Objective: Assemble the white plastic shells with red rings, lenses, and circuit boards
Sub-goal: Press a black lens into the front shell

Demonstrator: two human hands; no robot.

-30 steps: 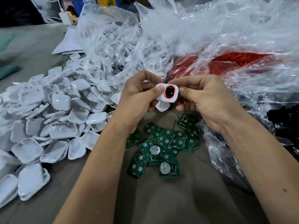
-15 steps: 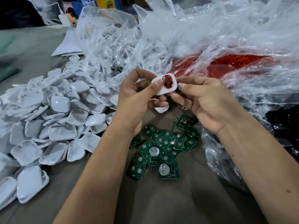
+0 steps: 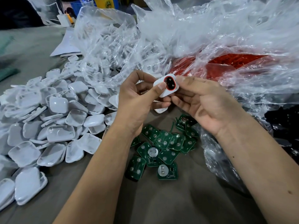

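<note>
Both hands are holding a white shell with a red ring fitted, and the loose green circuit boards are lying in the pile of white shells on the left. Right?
Not quite. Both the left hand and right hand do hold the white shell with its red ring, but the head view shows the green circuit boards on the bare table below the hands, apart from the pile of white shells.

Left hand (image 3: pixel 139 101) and right hand (image 3: pixel 205 104) pinching

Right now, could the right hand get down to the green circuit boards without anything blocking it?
Probably yes. The circuit boards lie uncovered on the table just below the right hand, with nothing between them. But that hand is pinching the white shell together with the left hand, so it must let go first.
</note>
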